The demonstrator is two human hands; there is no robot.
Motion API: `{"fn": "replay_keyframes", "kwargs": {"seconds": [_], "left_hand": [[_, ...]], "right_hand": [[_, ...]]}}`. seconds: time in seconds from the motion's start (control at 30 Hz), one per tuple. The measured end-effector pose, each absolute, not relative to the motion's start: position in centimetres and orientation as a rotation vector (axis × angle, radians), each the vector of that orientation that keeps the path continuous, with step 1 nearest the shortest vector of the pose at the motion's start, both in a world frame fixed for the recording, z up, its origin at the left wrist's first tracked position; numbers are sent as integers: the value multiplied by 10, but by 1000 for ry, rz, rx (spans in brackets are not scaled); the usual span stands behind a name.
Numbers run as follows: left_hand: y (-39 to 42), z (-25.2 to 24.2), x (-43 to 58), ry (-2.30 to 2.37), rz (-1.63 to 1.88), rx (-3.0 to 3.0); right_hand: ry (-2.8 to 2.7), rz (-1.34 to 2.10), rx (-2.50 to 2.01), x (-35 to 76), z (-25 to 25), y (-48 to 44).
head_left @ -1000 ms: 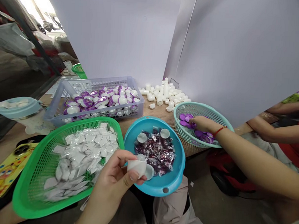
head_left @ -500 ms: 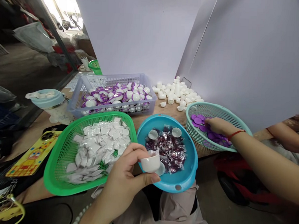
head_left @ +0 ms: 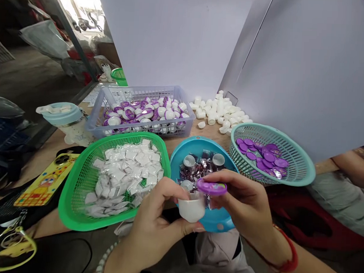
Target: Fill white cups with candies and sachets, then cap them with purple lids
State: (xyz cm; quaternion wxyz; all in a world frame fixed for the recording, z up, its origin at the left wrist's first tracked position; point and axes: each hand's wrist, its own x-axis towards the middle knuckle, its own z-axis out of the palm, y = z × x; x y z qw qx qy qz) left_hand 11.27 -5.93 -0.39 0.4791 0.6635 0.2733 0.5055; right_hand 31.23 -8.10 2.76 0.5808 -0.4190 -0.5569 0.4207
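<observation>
My left hand (head_left: 156, 226) grips a small white plastic cup (head_left: 192, 209) by its side, the opening facing up. A purple lid (head_left: 211, 187) with a printed top is pinched in my right hand (head_left: 247, 205), tilted just above the cup's rim and slightly right of it. Both hands are over the near part of a blue basin (head_left: 177, 152). Inside that basin lie dark red wrapped packets (head_left: 195, 172) and a few white cups (head_left: 218, 159). What the held cup contains is mostly hidden by its wall and my fingers.
A green basket (head_left: 65, 204) of white sachets (head_left: 132, 166) stands left, a teal basket (head_left: 307, 170) of purple lids (head_left: 269, 157) right. Behind are a clear crate (head_left: 95, 122) of capped cups and a pile of white cups (head_left: 221, 110). A phone (head_left: 45, 181) lies left. Another person's arm (head_left: 354, 168) shows at right.
My right hand has come out of the teal basket with a purple lid and moved left to the cup. My left hand still holds the cup, slightly further right.
</observation>
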Motion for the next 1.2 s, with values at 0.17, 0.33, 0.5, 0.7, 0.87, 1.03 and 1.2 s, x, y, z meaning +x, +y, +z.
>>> {"fn": "replay_keyframes", "kwargs": {"seconds": [0.17,0.33,0.5,0.7,0.87,1.03,1.2], "left_hand": [[-63,-5,110,564,1363,1716],[-64,7,102,584,1403,2044],[-66,12,98,712,1376,2429],[-67,6,93,679,1327,2470],[-75,0,94,871,1470,2287],[-78,-11,104,661,1356,1654],[-77,-5,111,727,1286,1342]], "right_hand": [[-1552,671,-1070,301,18,-86],[-1565,705,-1084,299,18,-96],[-1376,1101,-1032,302,19,-103],[-1660,915,-916,305,27,-101],[-1766,765,-886,303,22,-96],[-1846,676,-912,301,20,-92],[-1863,674,-914,300,17,-89]]}}
